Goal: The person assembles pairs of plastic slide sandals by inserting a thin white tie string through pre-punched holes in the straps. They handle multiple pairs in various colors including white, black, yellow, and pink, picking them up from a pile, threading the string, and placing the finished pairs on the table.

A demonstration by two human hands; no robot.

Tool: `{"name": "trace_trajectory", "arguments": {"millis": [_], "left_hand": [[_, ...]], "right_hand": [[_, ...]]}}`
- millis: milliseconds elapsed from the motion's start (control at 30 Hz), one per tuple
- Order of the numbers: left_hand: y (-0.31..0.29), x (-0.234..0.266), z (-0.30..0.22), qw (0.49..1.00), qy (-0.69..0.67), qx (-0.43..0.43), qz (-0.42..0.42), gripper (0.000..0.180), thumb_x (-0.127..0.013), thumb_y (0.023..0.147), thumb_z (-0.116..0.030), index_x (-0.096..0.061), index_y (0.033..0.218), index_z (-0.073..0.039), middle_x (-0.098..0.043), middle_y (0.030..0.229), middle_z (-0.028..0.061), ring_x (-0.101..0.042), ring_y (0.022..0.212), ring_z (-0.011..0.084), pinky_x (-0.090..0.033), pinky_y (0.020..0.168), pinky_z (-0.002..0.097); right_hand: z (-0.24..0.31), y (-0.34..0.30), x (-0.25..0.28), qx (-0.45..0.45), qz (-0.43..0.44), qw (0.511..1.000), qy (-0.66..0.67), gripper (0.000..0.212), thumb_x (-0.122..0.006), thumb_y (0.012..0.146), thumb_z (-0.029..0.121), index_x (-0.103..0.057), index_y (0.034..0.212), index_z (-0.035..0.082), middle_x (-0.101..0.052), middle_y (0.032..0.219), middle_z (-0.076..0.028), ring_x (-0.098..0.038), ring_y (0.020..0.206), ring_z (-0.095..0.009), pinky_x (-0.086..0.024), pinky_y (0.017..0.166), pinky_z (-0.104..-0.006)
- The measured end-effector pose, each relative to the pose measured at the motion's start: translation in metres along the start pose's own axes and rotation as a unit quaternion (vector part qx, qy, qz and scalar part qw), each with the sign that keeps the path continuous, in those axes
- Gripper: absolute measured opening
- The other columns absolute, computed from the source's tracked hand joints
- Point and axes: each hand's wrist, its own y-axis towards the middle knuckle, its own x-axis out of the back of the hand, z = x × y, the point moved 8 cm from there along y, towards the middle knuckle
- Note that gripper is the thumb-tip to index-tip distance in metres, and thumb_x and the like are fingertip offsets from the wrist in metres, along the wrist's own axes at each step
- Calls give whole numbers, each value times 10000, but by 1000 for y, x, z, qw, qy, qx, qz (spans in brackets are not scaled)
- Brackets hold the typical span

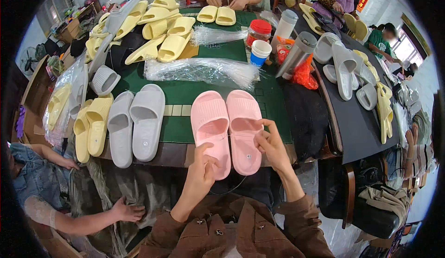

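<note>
A pair of pink slippers, the left slipper (211, 111) and the right slipper (244, 109), lies side by side at the table's near edge, toes pointing away. A thin strand crosses between them near the straps, and a thin dark line (235, 187) curves below their heels. My left hand (200, 172) is at the left slipper's outer side, its fingers curled in a pinch. At the right slipper's outer edge my right hand (273, 147) has thumb and bent fingers together. What either pinch holds, if anything, is too small to make out.
Grey slippers (147, 123) and yellow slippers (99, 124) stand left. Bundled clear plastic ties (199, 70) lie beyond, before a white-and-blue cup (259, 54), a red-lidded jar (257, 33) and a steel bottle (297, 54). A co-worker's hand (127, 210) is at lower left; others sit farther off.
</note>
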Motion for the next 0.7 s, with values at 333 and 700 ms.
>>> {"name": "trace_trajectory", "arguments": {"millis": [333,700], "left_hand": [[51,5,6,996,80,19,16,204,-495,916,-43,-533,1105,23,-593,850,123,-570,688,162,-462,622,300],[81,-27,-2,906,405,-125,-11,646,-689,770,-330,-460,1229,63,-532,1181,274,-495,1106,459,-401,949,488]], "right_hand": [[10,17,-22,177,6,928,-329,181,-479,886,1,-587,1029,-26,-607,982,-182,-600,909,-319,-476,804,-392],[-23,67,-39,146,68,845,-510,260,-464,874,154,-599,901,-67,-627,845,-278,-605,782,-445,-462,732,-515]]}}
